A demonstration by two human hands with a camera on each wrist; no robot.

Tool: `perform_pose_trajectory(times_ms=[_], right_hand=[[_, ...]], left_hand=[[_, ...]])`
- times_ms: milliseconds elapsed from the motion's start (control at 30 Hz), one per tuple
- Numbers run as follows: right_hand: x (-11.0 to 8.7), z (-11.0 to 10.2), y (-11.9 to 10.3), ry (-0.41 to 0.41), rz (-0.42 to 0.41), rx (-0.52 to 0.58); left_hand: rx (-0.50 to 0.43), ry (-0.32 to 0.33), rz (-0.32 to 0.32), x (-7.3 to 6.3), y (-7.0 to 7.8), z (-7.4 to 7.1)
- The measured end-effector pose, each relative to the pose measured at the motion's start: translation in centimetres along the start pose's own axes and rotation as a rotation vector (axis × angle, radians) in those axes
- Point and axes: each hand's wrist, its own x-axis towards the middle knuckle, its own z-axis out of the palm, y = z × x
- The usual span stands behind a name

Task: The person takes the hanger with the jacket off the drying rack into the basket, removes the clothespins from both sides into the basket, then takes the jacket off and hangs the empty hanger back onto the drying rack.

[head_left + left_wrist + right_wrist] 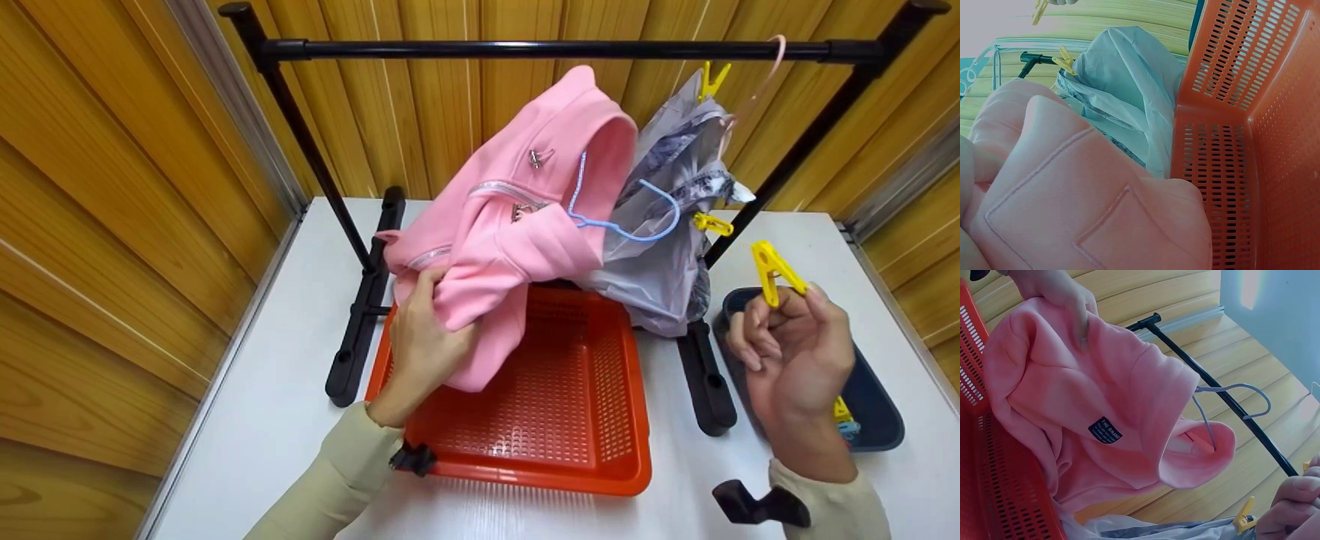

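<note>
My left hand (431, 337) grips a pink sweatshirt (487, 232) by its lower part, holding it over an orange basket (570, 461). A blue hanger (637, 232) sits inside the sweatshirt's neck opening, its hook sticking out to the right, apart from the rail. In the right wrist view, a dark label (1104, 431) shows on the pink fabric. Between thumb and fingers, my right hand (806, 360) pinches a yellow clothespin (776, 274), held up to the right of the clothes. The left hand's fingertips are partly hidden by folds.
A black rack's top rail (555, 49) crosses the back. From its right end hangs a pink hanger (776, 67) with a grey garment (660, 262) and yellow clothespins (712, 223). Under my right hand stands a dark bin (877, 420) holding clothespins. Wooden walls (90, 187) enclose the white table.
</note>
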Motion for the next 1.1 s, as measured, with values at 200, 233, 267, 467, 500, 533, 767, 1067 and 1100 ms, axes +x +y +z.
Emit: perform_pose_trajectory(times_ms=[200, 233, 267, 467, 500, 533, 767, 1067, 1100], right_hand=[[0.1, -0.6, 0.0, 0.090, 0.000, 0.039], [0.1, -0.7, 0.0, 0.098, 0.002, 0.059], [0.0, -0.8, 0.0, 0.105, 0.004, 0.071], [0.0, -2.0, 0.0, 0.110, 0.023, 0.191], [0.0, -2.3, 0.1, 0.115, 0.026, 0.200], [0.0, -2.5, 0.1, 0.122, 0.030, 0.208], [-0.2, -4.3, 0.2, 0.169, 0.108, 0.326], [-0.5, -6.7, 0.4, 0.226, 0.169, 0.378], [-0.5, -6.9, 0.4, 0.234, 0.176, 0.386]], left_hand=[[0.001, 0.004, -0.001, 0.0, 0.0, 0.0], [0.002, 0.004, -0.002, 0.0, 0.0, 0.0], [0.003, 0.003, -0.003, 0.0, 0.0, 0.0], [0.001, 0.004, -0.005, 0.0, 0.0, 0.1], [0.000, 0.005, -0.004, 0.0, 0.0, 0.1], [0.000, 0.005, -0.003, 0.0, 0.0, 0.1], [0.003, 0.004, -0.002, 0.0, 0.0, 0.1], [0.002, 0.004, 0.001, -0.1, 0.0, 0.1], [0.002, 0.007, 0.003, -0.1, 0.0, 0.1]])
